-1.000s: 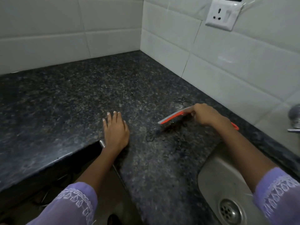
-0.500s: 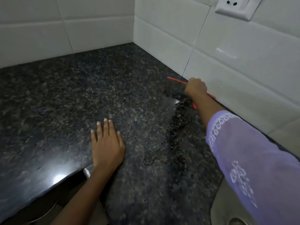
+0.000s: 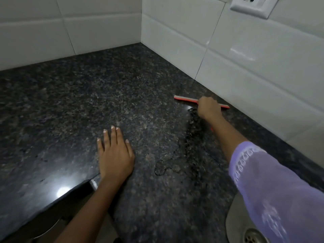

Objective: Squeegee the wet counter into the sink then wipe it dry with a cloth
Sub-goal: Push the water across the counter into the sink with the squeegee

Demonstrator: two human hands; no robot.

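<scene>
My right hand (image 3: pixel 207 107) grips an orange squeegee (image 3: pixel 185 99), whose blade lies on the dark speckled granite counter (image 3: pixel 87 102) close to the tiled wall on the right. A streak of water (image 3: pixel 189 144) runs from the blade toward me and ends in a small puddle (image 3: pixel 162 167). Flat on the counter near the front edge lies my left hand (image 3: pixel 114 155), fingers spread, holding nothing. The steel sink (image 3: pixel 233 223) with its drain (image 3: pixel 252 236) shows at the bottom right, partly behind my purple sleeve. No cloth is in view.
White tiled walls (image 3: pixel 245 55) meet in a corner at the back. A wall socket (image 3: pixel 252 6) sits high on the right wall. The counter's front edge (image 3: pixel 52 200) steps inward at the lower left, with dark space below it.
My right hand carried the squeegee from beside the sink out to the far right by the wall, and the blade now lies flat across the counter. My left hand stayed put.
</scene>
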